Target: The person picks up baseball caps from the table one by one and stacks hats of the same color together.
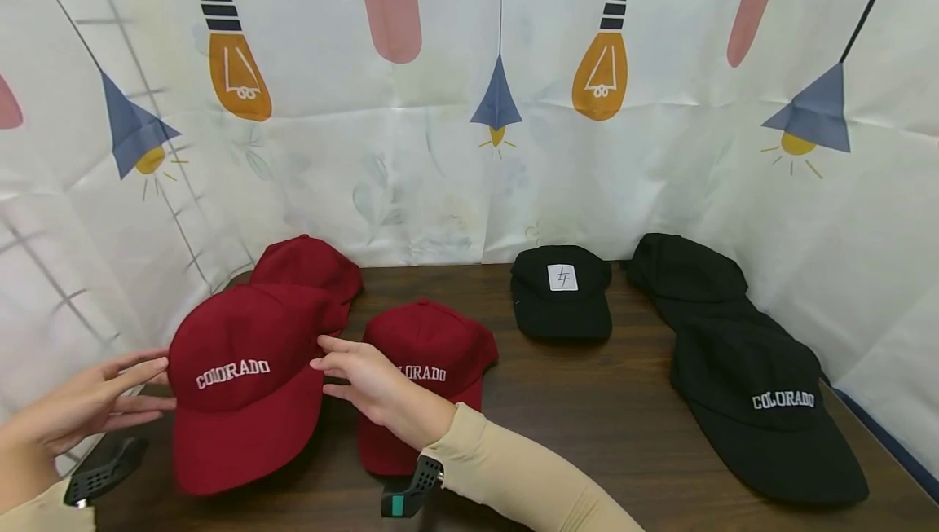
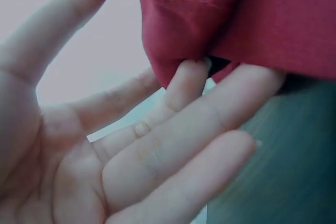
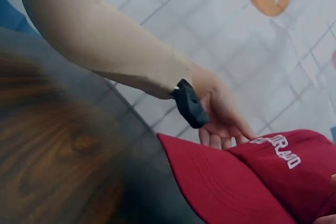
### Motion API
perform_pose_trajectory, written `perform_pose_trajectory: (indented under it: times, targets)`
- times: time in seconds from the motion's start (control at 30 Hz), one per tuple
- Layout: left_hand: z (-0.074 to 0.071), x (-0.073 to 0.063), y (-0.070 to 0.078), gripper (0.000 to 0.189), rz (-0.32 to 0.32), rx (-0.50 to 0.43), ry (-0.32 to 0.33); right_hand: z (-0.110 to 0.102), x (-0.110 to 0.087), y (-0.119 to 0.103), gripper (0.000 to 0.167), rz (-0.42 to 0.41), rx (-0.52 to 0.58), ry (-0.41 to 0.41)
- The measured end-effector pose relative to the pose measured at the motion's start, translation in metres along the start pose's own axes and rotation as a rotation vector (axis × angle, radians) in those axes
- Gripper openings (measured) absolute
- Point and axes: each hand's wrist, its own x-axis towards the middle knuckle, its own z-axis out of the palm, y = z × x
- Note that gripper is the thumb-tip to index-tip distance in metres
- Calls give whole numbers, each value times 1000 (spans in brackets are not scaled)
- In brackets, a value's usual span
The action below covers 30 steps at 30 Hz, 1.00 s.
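A red baseball cap (image 1: 242,402) with COLORADO in white letters faces forward at the left, between both hands. My left hand (image 1: 103,402) touches its left side with spread, fairly straight fingers. In the left wrist view the thumb tip meets the red cloth (image 2: 184,30), and some fingertips reach under the lower edge. My right hand (image 1: 374,381) has its fingertips at the cap's right side, fingers mostly straight. A second red cap (image 1: 304,259) stands behind, partly covered by the first. Another red COLORADO cap (image 1: 429,332) sits to the right, partly hidden by my right hand and wrist.
A black cap (image 1: 561,308) with a white marked label stands at the back of the dark wooden table (image 1: 587,434). Two black caps overlap at the right: a rear one (image 1: 685,267) and a front COLORADO one (image 1: 763,385). A printed white curtain (image 1: 440,173) encloses the table.
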Motion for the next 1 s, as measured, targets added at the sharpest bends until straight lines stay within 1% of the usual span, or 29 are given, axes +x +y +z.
perform_pose_trajectory:
  times: [0.03, 0.07, 0.1, 0.13, 0.27, 0.33, 0.4, 0.5, 0.53, 0.7, 0.83, 1.0]
  targets:
    - [0, 0, -1, 33, 27, -35, -12, -1, 0, -2, 52, -6, -11, -6]
    - [1, 1, -1, 26, 50, -72, -22, -3, -1, -5, 52, -15, -23, -11]
    - [1, 2, 0, 28, 75, -105, -34, -4, -1, -7, 52, -22, -39, -16]
    - [2, 3, 1, 34, 101, -131, -43, -6, -1, -10, 52, -29, -56, -23]
    - [8, 8, 10, 38, 164, -178, -42, -16, -1, -21, 54, -50, -111, -45]
    - [11, 10, 16, 38, 199, -216, -60, -21, -1, -26, 54, -59, -127, -53]
    - [14, 12, 21, 41, 231, -274, -85, -25, -1, -32, 53, -65, -137, -58]
    - [19, 15, 28, 40, 266, -353, -108, -31, -3, -40, 52, -82, -144, -59]
    - [21, 16, 31, 40, 271, -371, -103, -33, -3, -43, 52, -87, -146, -58]
    - [29, 18, 42, 40, 293, -407, -81, -41, -5, -52, 53, -111, -148, -61]
    - [34, 20, 48, 42, 343, -473, -133, -46, -8, -60, 53, -130, -140, -65]
    - [39, 23, 51, 44, 417, -585, -204, -51, -10, -68, 52, -147, -128, -56]
